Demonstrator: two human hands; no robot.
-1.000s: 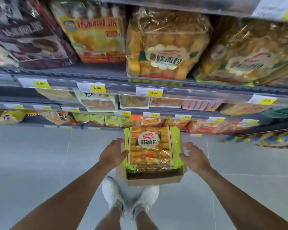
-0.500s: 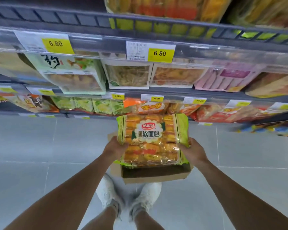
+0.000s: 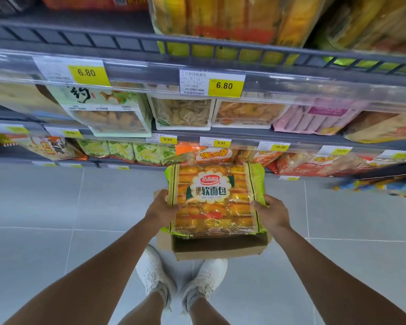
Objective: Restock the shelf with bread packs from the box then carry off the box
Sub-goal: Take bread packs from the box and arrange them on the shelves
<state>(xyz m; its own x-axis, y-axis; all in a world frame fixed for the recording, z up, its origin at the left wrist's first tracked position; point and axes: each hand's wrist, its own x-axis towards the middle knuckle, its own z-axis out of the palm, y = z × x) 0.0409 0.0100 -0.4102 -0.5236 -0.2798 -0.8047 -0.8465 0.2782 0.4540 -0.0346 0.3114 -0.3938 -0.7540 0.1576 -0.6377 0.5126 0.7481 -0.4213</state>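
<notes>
- Shelf (image 3: 103, 41): the top tier, with a grey slatted rail along its front edge, looks like the target. The pack must rise above that rail before it goes in, so lift first and push second.
- Stock (image 3: 220, 19): packs of what seems the same bread stand upright on that tier. The new one should probably go in upright beside them, label facing out.
- Box (image 3: 220, 250): sits open on the floor just ahead of the shoes (image 3: 155, 270). Its near end looks empty; the rest is hidden by the pack. It should stay put until emptied.
- Pack (image 3: 215, 200): held flat over the box, clear of it, label up. It is soft bread in thin film, so hold it lightly and avoid squeezing the middle.
- Left hand (image 3: 161, 211): grips the pack's left edge; its fingers are mostly hidden underneath.
- Right hand (image 3: 273, 213): grips the right edge, thumb on top and fingers curled under. A matched hold on both sides should stop sagging.
- Tag (image 3: 212, 84): the 6.80 label below the top tier likely marks the slot to aim for.
</notes>
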